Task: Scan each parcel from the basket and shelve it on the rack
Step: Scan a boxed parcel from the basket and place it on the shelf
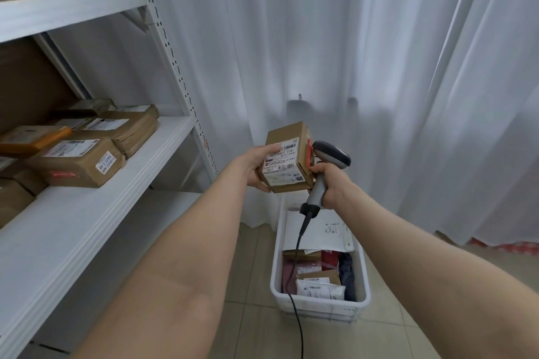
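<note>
**First:** Head view, starting at the left: what is on the rack (96, 189)?

**Second:** Several brown parcels (78, 160) with white labels lie along the back left of its middle shelf.

**First:** And the left hand (256, 166)?

**Second:** Its fingers are curled round the left side of a small cardboard parcel (287, 160). The parcel is held in the air above the basket, label facing up.

**First:** The right hand (335, 183)?

**Second:** Its fingers are wrapped round the handle of a grey scanner (329, 160). The scanner's head is just beside the parcel's right edge.

**First:** Below them?

**Second:** A white basket (320, 304) sits on the tiled floor (256, 315) with more packages inside. The scanner's black cable (294, 285) hangs across it, and a white curtain (320, 38) is behind.
</note>
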The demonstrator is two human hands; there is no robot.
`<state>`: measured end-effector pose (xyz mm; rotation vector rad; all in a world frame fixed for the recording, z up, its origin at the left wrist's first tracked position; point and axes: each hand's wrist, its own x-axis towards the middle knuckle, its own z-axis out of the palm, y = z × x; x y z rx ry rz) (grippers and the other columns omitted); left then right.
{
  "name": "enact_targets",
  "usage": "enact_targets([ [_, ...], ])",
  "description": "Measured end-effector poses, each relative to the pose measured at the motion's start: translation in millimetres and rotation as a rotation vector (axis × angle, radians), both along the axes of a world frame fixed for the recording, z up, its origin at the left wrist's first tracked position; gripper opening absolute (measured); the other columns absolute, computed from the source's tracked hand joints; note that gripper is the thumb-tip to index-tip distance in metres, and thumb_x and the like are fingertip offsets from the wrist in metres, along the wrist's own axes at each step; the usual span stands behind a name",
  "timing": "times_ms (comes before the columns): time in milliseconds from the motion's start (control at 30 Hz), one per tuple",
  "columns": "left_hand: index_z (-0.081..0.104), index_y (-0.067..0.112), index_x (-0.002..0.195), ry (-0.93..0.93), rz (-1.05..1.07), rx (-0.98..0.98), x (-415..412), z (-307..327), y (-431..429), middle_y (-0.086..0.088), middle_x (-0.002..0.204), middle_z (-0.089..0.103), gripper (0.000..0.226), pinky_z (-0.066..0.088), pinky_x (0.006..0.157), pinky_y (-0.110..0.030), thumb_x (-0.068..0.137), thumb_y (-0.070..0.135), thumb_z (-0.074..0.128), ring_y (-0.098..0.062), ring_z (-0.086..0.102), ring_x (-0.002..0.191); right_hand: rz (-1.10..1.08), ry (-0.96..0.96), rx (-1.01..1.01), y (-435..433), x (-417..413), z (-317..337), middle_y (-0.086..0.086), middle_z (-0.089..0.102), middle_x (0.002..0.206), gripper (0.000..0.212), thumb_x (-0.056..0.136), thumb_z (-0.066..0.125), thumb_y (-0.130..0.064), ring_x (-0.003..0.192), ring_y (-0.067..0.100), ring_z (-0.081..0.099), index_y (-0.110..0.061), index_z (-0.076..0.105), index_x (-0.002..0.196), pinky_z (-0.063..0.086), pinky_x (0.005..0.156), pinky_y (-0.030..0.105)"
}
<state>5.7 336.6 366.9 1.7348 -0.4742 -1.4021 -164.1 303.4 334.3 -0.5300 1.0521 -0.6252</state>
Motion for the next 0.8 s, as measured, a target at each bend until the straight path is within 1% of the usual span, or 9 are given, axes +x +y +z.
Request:
enact_targets([
  [67, 0.056, 0.023, 0.115, 0.026, -0.008, -0.035, -1, 0, 2, -0.006, 0.097, 0.070, 0.036, 0.049, 0.085, -0.056, 0.084, 0.034, 0.070, -0.029, 0.065, 0.094, -0.004, -0.006, -0.008, 0, 1, 1, 0.004, 0.066, 0.069, 0.008, 0.087, 0.057, -0.005, 0.056, 0.019, 0.063, -0.012, 0.055, 0.085, 0.048, 0.054, 0.027],
  [133, 0.055, 0.030, 0.119, -0.002, -0.016, -0.044, 0, 0, 4, -0.005, 0.097, 0.071, 0.043, 0.049, 0.077, -0.050, 0.081, 0.037, 0.073, -0.027, 0.066, 0.092, -0.010, -0.011, -0.013, 0, 0, 2, 0.002, 0.066, 0.056, 0.010, 0.088, 0.057, -0.005, 0.044, 0.016, 0.063, -0.013, 0.055, 0.082, 0.046, 0.047, 0.022],
  [267, 0.060, 0.016, 0.105, 0.062, -0.096, 0.014, -1, 2, 5, -0.011, 0.097, 0.070, 0.032, 0.042, 0.092, -0.059, 0.082, 0.036, 0.071, -0.031, 0.062, 0.101, -0.008, -0.033, -0.057, 0, 1, 4, 0.003, 0.067, 0.056, 0.009, 0.090, 0.055, -0.004, 0.042, 0.016, 0.064, -0.013, 0.055, 0.086, 0.047, 0.039, 0.020],
  [333, 0.061, 0.013, 0.094, 0.098, -0.112, 0.028, -1, 4, 7, -0.011, 0.093, 0.070, 0.028, 0.040, 0.101, -0.053, 0.082, 0.037, 0.070, -0.029, 0.062, 0.097, -0.010, -0.026, -0.079, 0, 2, 5, 0.004, 0.067, 0.065, 0.009, 0.090, 0.055, -0.004, 0.048, 0.017, 0.065, -0.013, 0.055, 0.088, 0.048, 0.042, 0.021],
  [433, 0.060, 0.014, 0.096, 0.101, -0.118, 0.007, 1, 1, 9, -0.010, 0.095, 0.069, 0.029, 0.038, 0.104, -0.051, 0.083, 0.038, 0.068, -0.029, 0.062, 0.096, -0.002, -0.009, -0.098, -2, 3, 4, 0.005, 0.066, 0.072, 0.009, 0.090, 0.055, -0.005, 0.060, 0.018, 0.065, -0.013, 0.055, 0.089, 0.048, 0.049, 0.025],
  [533, 0.055, 0.018, 0.117, 0.137, -0.082, -0.061, 1, -3, 12, -0.013, 0.108, 0.067, 0.037, 0.048, 0.092, -0.050, 0.085, 0.034, 0.068, -0.032, 0.063, 0.103, 0.005, 0.006, -0.108, -5, 3, 3, 0.005, 0.066, 0.075, 0.009, 0.090, 0.055, -0.005, 0.063, 0.018, 0.063, -0.013, 0.055, 0.086, 0.048, 0.051, 0.025],
  [600, 0.050, 0.021, 0.126, 0.145, -0.018, -0.125, 1, -5, 13, -0.013, 0.112, 0.067, 0.046, 0.054, 0.083, -0.045, 0.085, 0.025, 0.070, -0.031, 0.064, 0.105, 0.017, 0.047, -0.141, -6, 5, 3, 0.007, 0.068, 0.085, 0.004, 0.091, 0.058, -0.008, 0.072, 0.020, 0.063, -0.012, 0.060, 0.092, 0.050, 0.063, 0.031],
  [667, 0.050, 0.019, 0.127, 0.102, 0.061, -0.162, 1, -8, 12, -0.013, 0.112, 0.069, 0.049, 0.056, 0.083, -0.048, 0.084, 0.014, 0.071, -0.031, 0.066, 0.103, 0.012, 0.097, -0.181, -7, 7, 3, 0.008, 0.065, 0.092, 0.009, 0.091, 0.063, -0.011, 0.077, 0.022, 0.061, -0.010, 0.063, 0.099, 0.050, 0.074, 0.035],
  [800, 0.048, 0.016, 0.129, 0.004, 0.194, -0.201, 1, -17, 9, -0.014, 0.116, 0.067, 0.053, 0.053, 0.085, -0.057, 0.083, -0.001, 0.068, -0.034, 0.066, 0.101, 0.043, 0.128, -0.244, -8, 10, 10, 0.010, 0.065, 0.083, 0.005, 0.090, 0.064, -0.012, 0.067, 0.020, 0.062, -0.010, 0.061, 0.093, 0.052, 0.064, 0.033],
])
